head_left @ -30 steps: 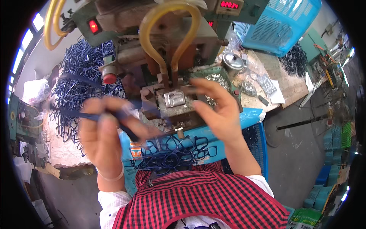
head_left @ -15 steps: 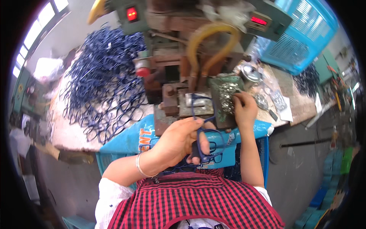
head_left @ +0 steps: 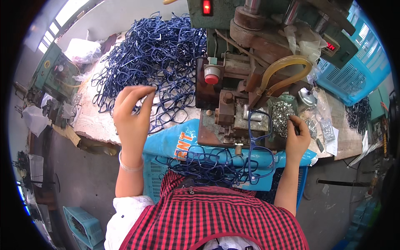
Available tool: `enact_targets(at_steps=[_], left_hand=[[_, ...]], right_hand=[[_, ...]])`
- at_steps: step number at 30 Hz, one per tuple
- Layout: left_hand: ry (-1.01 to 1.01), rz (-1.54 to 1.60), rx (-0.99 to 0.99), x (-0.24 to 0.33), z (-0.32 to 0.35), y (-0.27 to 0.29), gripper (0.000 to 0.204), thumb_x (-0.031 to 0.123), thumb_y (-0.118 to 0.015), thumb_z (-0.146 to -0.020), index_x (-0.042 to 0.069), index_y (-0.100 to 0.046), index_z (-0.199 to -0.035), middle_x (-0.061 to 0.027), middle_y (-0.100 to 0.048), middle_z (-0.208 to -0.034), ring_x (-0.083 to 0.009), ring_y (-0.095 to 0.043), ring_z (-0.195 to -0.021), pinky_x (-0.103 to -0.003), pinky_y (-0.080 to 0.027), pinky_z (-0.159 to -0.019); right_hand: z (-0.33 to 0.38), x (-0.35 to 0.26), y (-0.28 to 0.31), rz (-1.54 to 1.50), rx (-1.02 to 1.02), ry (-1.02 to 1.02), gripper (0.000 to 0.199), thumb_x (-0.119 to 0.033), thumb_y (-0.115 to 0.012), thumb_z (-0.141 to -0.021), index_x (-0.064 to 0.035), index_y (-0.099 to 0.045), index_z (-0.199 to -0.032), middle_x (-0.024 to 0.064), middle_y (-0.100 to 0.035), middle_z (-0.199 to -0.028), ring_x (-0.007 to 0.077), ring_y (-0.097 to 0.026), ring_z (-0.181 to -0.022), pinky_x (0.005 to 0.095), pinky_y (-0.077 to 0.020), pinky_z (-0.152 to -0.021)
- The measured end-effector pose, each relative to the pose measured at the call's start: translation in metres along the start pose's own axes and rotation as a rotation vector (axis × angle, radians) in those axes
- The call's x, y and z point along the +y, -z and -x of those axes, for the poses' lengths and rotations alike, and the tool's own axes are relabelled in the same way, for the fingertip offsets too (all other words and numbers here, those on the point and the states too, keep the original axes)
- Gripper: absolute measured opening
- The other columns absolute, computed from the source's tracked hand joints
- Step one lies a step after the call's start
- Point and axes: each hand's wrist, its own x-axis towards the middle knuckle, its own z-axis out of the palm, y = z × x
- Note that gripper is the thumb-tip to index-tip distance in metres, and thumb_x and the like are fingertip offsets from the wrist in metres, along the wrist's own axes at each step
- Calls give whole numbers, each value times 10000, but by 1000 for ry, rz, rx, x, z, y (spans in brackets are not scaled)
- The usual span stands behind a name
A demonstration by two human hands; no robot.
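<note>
A factory workshop: a grimy press [head_left: 241, 66] with a red button [head_left: 211, 78] stands at one o'clock, blue eyeglass frames [head_left: 154, 58] heap the wooden counter [head_left: 98, 121] at eleven, a green machine [head_left: 56, 71] stands at ten, a plastic crate [head_left: 350, 79] at two.

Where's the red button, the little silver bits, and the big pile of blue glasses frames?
Red button [head_left: 211, 79]: head view, its round cap.
Silver bits [head_left: 281, 114]: head view, heap's middle.
Blue glasses frames [head_left: 156, 52]: head view, the pile's middle.

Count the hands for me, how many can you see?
2. The left hand is by the big heap of blue frames, and the right hand is at the silver bits. No others show.
</note>
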Motion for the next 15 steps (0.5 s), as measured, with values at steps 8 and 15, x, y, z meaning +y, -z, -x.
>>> enact_targets(at_steps=[8, 15], left_hand=[[87, -512, -399, -110, 24, -99, 303, 217, -873, -731, 64, -769, -971, -109, -630, -1001, -317, -649, -973, -412, -540, -848], [143, 122, -63, -95, 15, -65, 190, 119, -787, -901, -17, -756, -1030, -50, -676, -845, -121, -623, -702, -258, -482, -619]], right_hand=[[-4, -6, -21, 176, -5, 106, 115, -39, -742, -870, -24, -759, -983, 107, -737, -994, 233, -688, -964, 331, -513, -878], [23, 2, 47, 4, 52, -39, 120, -28, -749, -867, 8, -751, -982, 87, -725, -991, 182, -675, -957, 315, -523, -852]])
